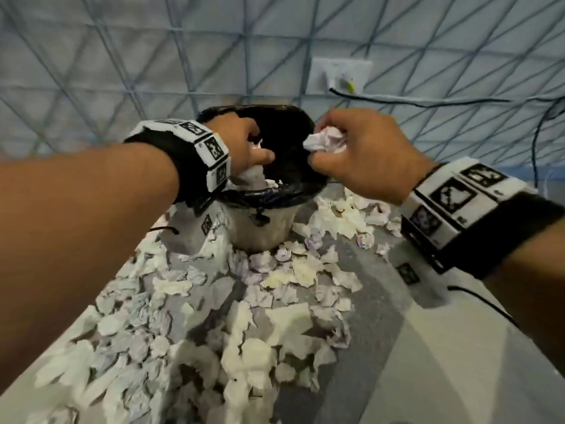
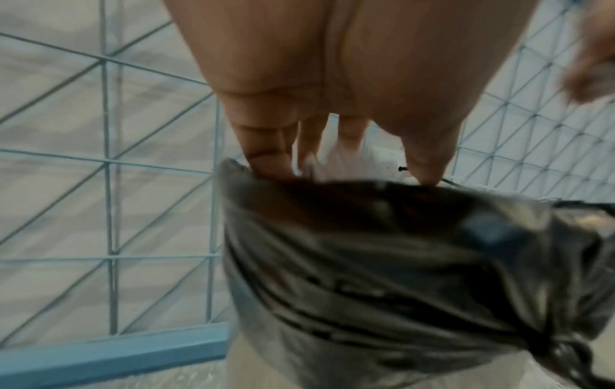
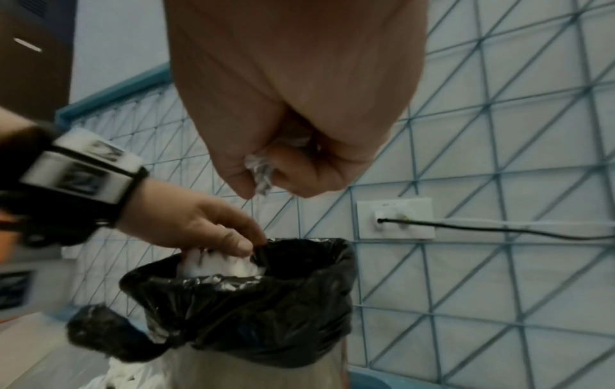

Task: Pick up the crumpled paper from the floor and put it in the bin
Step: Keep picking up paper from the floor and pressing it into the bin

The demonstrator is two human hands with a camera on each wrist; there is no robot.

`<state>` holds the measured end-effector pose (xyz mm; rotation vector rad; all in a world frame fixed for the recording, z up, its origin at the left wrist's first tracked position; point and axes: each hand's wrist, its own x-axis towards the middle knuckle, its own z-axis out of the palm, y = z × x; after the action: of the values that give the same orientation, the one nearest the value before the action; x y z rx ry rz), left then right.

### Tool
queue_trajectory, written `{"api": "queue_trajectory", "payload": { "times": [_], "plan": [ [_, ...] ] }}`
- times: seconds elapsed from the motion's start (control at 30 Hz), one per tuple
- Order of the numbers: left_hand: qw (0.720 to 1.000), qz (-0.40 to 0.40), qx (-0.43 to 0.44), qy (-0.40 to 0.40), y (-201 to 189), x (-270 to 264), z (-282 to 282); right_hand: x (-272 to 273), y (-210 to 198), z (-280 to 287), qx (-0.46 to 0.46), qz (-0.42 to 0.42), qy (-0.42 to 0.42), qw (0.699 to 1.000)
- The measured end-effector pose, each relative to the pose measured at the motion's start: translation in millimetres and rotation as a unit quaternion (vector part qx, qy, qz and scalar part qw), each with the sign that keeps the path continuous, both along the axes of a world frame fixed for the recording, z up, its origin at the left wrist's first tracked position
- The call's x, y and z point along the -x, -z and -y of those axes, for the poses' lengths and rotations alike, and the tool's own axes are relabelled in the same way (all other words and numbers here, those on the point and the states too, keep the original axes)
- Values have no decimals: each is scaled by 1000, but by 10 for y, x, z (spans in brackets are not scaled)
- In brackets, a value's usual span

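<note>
A steel bin [image 1: 260,231] lined with a black bag [image 3: 266,302] stands against the wall. My left hand [image 1: 260,154] hangs over the bin's near left rim, its fingers curled round a white crumpled paper [image 3: 219,263] that dips into the opening. In the left wrist view the fingers [image 2: 266,158] point down at the bag's edge [image 2: 399,263]. My right hand [image 1: 318,145] is above the bin's right rim and pinches another crumpled paper [image 1: 325,142], which pokes out of its fist [image 3: 263,184]. The inside of the bin is dark.
Several crumpled papers [image 1: 275,270] litter the grey floor in front of and around the bin. A wall socket [image 1: 339,76] with a black cable [image 1: 428,102] is behind the bin on the blue-lined wall. A white surface [image 1: 458,362] lies at the right.
</note>
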<state>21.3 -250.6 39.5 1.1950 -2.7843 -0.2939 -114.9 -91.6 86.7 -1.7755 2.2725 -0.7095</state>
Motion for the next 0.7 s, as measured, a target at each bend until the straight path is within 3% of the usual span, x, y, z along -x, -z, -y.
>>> {"api": "queue_trajectory", "payload": {
  "times": [0.1,0.23,0.37,0.47,0.53,0.63,0.7],
  "plan": [
    [998,-46,39,13,-14,-283,7,-140,155,399,-37,-38,32,998],
    [984,-131,116,26,-181,-627,-169,-288,378,492,-137,-98,45,985],
    [972,-136,154,110,-104,-727,-622,-291,424,145,-70,-129,35,989],
    [967,-99,140,189,78,-777,-995,-269,516,-364,13,-93,18,995],
    [961,-37,112,250,267,-817,-1199,-257,729,-794,6,-59,-5,998],
    [932,101,56,343,635,-857,-1513,-290,1170,-1531,-77,-57,-55,994],
    [902,194,28,385,831,-812,-1727,-383,1439,-1993,-194,-43,-72,977]
  ]
}}
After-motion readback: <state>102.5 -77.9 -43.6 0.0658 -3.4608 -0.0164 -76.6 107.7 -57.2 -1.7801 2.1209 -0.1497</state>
